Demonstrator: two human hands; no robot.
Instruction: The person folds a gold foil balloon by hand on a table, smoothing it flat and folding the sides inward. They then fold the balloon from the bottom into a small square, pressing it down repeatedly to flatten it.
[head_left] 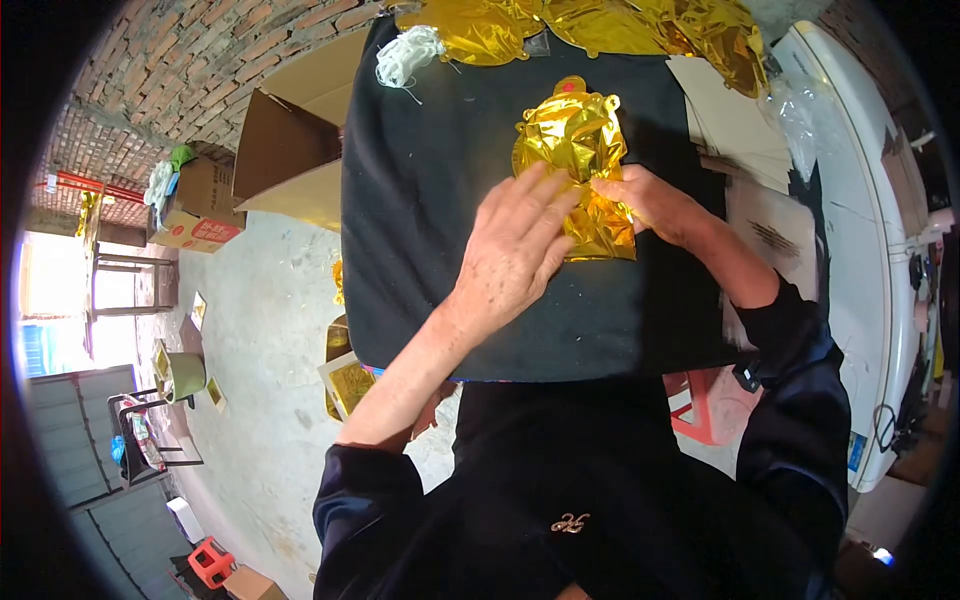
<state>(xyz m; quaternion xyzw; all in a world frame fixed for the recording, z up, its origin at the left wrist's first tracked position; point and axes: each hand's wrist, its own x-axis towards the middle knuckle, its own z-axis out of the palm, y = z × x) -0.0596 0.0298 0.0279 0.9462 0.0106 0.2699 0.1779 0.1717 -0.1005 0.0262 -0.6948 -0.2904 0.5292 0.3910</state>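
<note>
A crinkled, shiny gold foil piece [575, 135] with small rounded tabs along its edge lies on the black cloth [440, 250] in front of me. At its top is a round tab with a red mark [570, 86]. My left hand [515, 235] rests over the foil's left side, palm down with fingers stretched out. On the other side my right hand [650, 205] has thumb and fingers closed on the foil's right edge. Part of the foil's middle is hidden under my left fingers.
More gold foil pieces [640, 25] lie along the table's far edge, beside a bundle of white string [408, 57]. Cardboard sheets [735, 125] and a clear plastic bag [800, 125] are at right, near a white appliance [860, 230]. An open carton [290, 150] stands left.
</note>
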